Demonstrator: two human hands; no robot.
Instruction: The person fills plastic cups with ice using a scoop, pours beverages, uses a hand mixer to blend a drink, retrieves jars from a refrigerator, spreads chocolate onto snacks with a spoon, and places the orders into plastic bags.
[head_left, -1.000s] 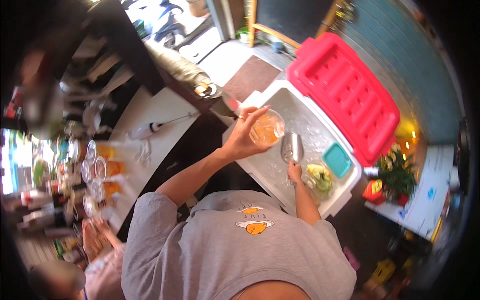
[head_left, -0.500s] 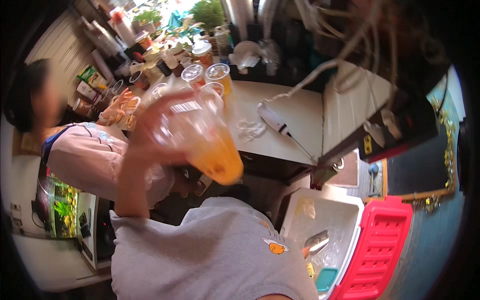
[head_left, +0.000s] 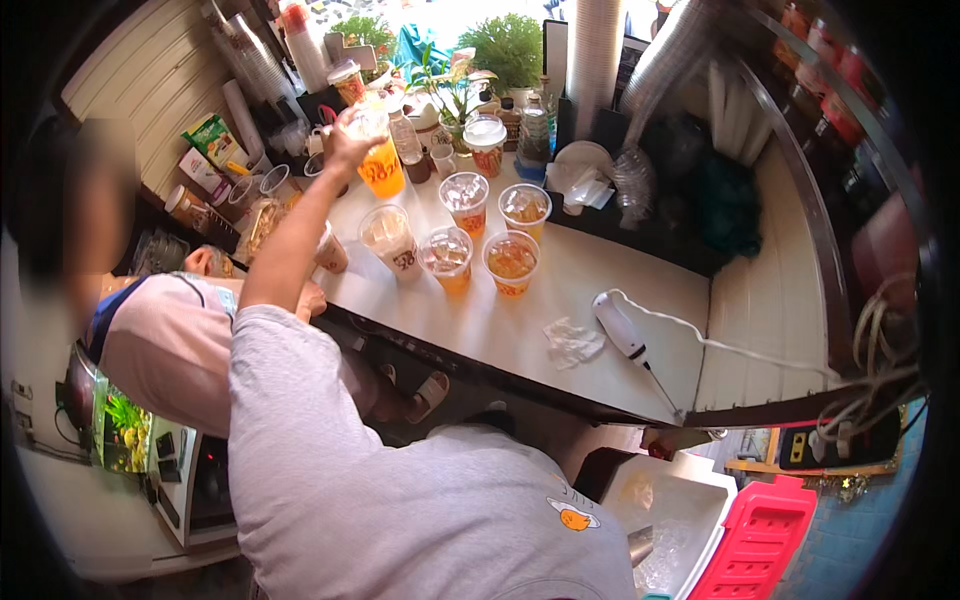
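Note:
My left hand (head_left: pixel 348 145) reaches out over the far left of the counter, its fingers closed round the upper part of a clear plastic cup of orange drink (head_left: pixel 383 172). Whether that cup's base touches the counter I cannot tell. Nearer to me stand several iced drinks in clear cups, among them an amber one (head_left: pixel 512 262) and a paler one (head_left: pixel 390 240). Behind them is a cup with a white lid (head_left: pixel 485 140). My right hand is out of the picture.
A co-worker in a pink top (head_left: pixel 170 340) stands close at my left. On the white counter (head_left: pixel 470 335) lie a white corded hand mixer (head_left: pixel 620 325) and a crumpled tissue (head_left: pixel 573 343). Stacked cups (head_left: pixel 595 70) rise behind. An ice cooler (head_left: pixel 690 500) with a red lid (head_left: pixel 760 535) stands lower right.
My left hand has carried the cup of orange drink from close before me, where it was tilted, out to the far left, now nearly upright. The view has shifted, showing more of the counter.

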